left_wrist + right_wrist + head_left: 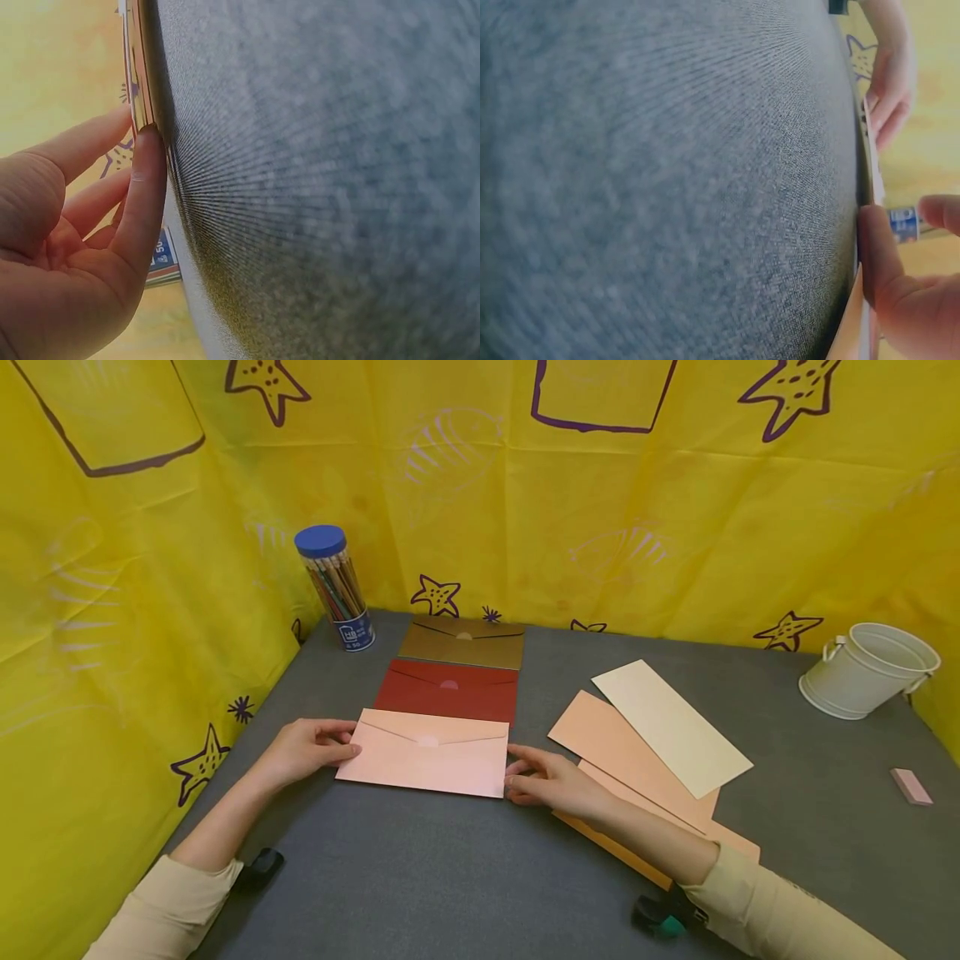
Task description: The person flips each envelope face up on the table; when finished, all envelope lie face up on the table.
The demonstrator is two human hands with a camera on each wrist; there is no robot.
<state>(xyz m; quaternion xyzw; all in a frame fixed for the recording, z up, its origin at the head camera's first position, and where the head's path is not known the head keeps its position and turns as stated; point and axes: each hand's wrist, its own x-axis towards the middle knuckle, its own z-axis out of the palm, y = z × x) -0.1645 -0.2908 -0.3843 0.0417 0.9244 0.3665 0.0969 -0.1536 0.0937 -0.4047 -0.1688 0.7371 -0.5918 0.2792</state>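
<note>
A pale pink envelope [420, 768] lies between the two hands, flap side up, overlapping the near edge of a red envelope [450, 697]. My left hand [309, 750] pinches its left edge between thumb and fingers; the left wrist view shows the thumb [146, 161] against that edge. At the right edge is my right hand [551, 781], fingers loosely bent and fingertips right at the side. In the right wrist view its thumb [875, 232] meets the edge while another finger [939, 211] stands apart. Beyond the red envelope lies a gold envelope [465, 650], completing a column.
Right of the hands is a loose pile: a cream envelope [667, 722] over peach ones [588, 727] and an orange one [611, 850], partly under the right forearm. A pencil tub [352, 602] stands back left, a white bucket [855, 681] back right, near an eraser [911, 786].
</note>
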